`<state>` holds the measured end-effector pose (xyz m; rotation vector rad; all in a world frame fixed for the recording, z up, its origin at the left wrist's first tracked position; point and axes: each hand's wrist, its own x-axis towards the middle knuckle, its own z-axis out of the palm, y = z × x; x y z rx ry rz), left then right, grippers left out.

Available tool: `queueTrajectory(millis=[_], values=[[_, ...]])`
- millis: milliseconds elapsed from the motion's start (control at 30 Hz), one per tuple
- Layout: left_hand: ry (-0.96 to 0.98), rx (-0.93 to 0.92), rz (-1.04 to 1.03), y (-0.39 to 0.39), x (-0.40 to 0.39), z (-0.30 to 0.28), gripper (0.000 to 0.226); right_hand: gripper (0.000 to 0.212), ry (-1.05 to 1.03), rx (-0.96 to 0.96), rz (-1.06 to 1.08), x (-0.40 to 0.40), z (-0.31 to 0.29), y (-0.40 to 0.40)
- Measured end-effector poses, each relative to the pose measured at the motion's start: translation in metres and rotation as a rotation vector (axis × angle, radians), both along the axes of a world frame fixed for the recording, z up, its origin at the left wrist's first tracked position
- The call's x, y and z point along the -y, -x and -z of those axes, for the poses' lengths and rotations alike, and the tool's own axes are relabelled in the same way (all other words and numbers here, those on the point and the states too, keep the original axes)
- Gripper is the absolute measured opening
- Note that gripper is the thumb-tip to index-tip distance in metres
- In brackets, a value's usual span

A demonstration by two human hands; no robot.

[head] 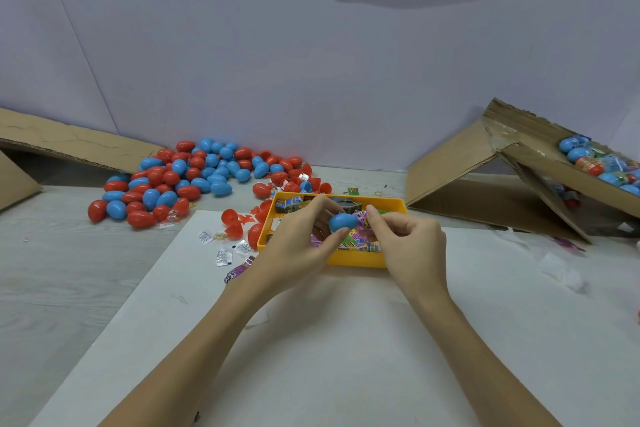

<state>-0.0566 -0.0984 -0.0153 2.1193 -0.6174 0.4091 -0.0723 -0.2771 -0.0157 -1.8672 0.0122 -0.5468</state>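
While the left hand curls its thumb and fingers around a blue plastic egg, the right hand pinches a pink wrapper at the egg's open end (its contents too small to tell). Both hover over a yellow tray of small packets. Beyond it lies a heap of red and blue eggs; a cardboard box stands to the right.

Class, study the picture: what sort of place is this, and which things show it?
Probably a hand-packing workbench for toy eggs: a heap of red and blue plastic egg capsules, a yellow plastic tray of small packets, and a tilted brown cardboard box holding wrapped eggs.
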Motion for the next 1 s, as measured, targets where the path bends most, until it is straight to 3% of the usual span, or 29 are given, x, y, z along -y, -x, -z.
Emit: queueTrajectory(millis=[233, 467, 1000], values=[[0.061, -0.021, 0.004, 0.002, 0.002, -0.004, 0.026, 0.028, 0.009, -0.001, -0.022, -0.002, 0.002, -0.001], [0.110, -0.055, -0.035, 0.003, 0.002, -0.007, 0.029, 0.026, -0.222, -0.113, -0.022, 0.002, 0.001, -0.006], [0.109, -0.078, -0.051, 0.005, 0.001, -0.012, 0.032, 0.021, -0.172, -0.060, -0.096, -0.002, 0.000, 0.000]])
